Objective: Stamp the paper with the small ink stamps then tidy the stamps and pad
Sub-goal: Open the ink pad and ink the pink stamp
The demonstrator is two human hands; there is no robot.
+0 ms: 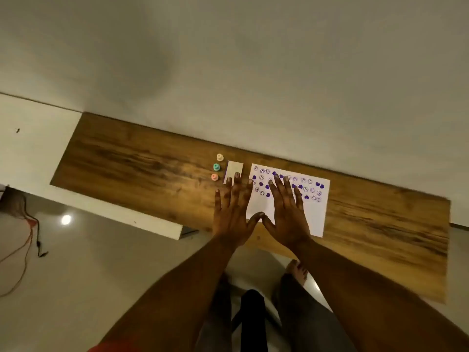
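A white paper (314, 214) lies on the wooden table (132, 161), covered with rows of purple smiley and heart prints. My right hand (286, 212) rests flat on it, fingers spread, holding nothing. My left hand (233, 212) lies flat on the table just left of the paper, its fingertips over the near edge of a closed white ink pad (234, 170). The two thumbs touch. Left of the pad three small stamps stand in a column: cream (219, 157), teal (216, 167) and orange (214, 177).
The table's back edge runs along a pale wall. A white shelf (38, 148) adjoins the table's left end. Red and black cables (30, 232) trail on the tiled floor at the left. My legs and a bare foot (297, 270) show below the table's front edge.
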